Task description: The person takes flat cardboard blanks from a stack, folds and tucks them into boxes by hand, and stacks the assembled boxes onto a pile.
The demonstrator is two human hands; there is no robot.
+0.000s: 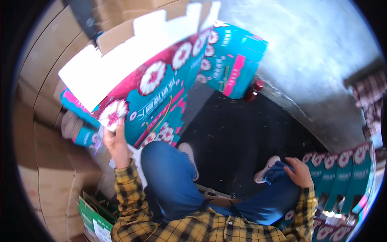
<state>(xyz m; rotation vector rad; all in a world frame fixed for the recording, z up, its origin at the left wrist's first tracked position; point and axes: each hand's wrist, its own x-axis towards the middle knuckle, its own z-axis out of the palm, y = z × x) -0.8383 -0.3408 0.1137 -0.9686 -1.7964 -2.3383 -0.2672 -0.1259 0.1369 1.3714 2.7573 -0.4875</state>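
My left hand (115, 142) pinches the near corner of a large printed cardboard sheet (161, 90), with the thumb on its face. Teal and dark pink with white flower-like rounds, the sheet stands tilted, and a white notched flap runs along its upper edge. Resting on my right knee, my right hand (299, 174) has its fingers spread and holds nothing. Beyond the sheet's far end stands a teal and pink carton (236, 60).
Brown cartons (50, 92) are stacked at the left, above a green box (90, 213). A dark red bottle (254, 90) stands beside the black mat (225, 133). Several folded teal cartons (342, 173) stand at the right, near plaid cloth (369, 99).
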